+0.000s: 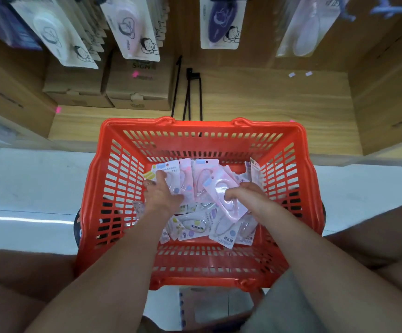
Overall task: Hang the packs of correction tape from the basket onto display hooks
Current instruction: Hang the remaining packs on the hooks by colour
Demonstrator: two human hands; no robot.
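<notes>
A red plastic basket (200, 127) stands in front of me with several blister packs of correction tape (195, 227) lying loose in it. My left hand (161, 193) reaches into the basket's far left part, its fingers spread over a pack with a pale blue label (171, 168). My right hand (248, 197) grips a pink pack (221, 188) and holds it tilted above the pile. Above, packs hang from display hooks: a white pack (50, 32), a pink one (130, 27), a purple one (221, 22) and a pale one (308, 30).
Two brown cardboard boxes (137, 85) sit on the wooden shelf (267, 99) behind the basket, at the left. Loose black metal hooks (190, 92) lie on the shelf just behind the basket's rim. My knees flank the basket on both sides.
</notes>
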